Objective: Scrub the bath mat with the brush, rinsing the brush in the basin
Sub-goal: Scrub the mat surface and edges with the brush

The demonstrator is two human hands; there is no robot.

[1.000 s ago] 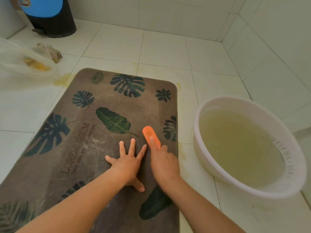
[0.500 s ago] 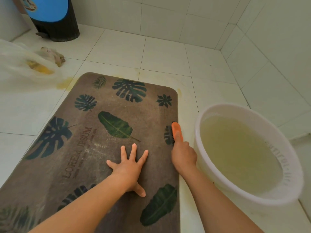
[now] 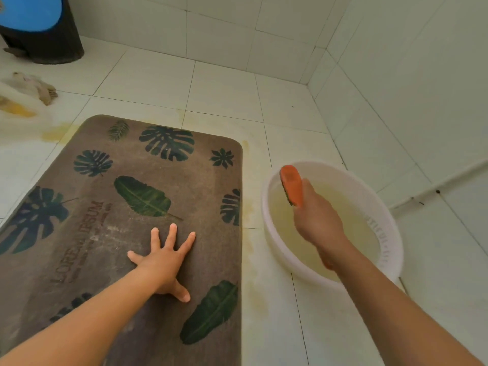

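Brush (image 3: 291,184), orange back, dark bristles turned left, is in our right grip (image 3: 317,217). The fingers are curled round the handle end, mostly hidden behind the back of the hand. Brush head points up and away, over the left part of the basin (image 3: 393,241) and above the cloudy yellowish water (image 3: 351,217). It looks clear of the surface, but we can't confirm contact w/ water from this angle. Judged step: rinse, dip not yet made.

Left grip (image 3: 163,260) lies flat on the bath mat (image 3: 203,191), fingers splayed, thumb out, holding nothing. Prob. reason: it pins the mat to the tiled floor (image 3: 224,88) so it doesn't creep, and it props us while we lean right.

Basin stands just beside the mat's right edge, apart from it by a strip of stained tile (image 3: 250,207). Sensible layout: short swing btwn scrub area and rinse.

Edges / room:
- Basin rim is high rel. to water level, so the brush must drop past it. Nothing lies btwn brush and water.
- Wall (image 3: 396,88) is close behind and right of the basin, so there is little room that side. Way out is back leftward over the rim.
- Mat's right edge is open, no obstacle on it. Left grip is mid-mat, near the lettering.
- Bin w/ blue lid (image 3: 39,35) and rag (image 3: 34,87) are far left, well apart from the work.

Risk (our judgement): drips on the tile strip, and a knock on the rim could slop water.
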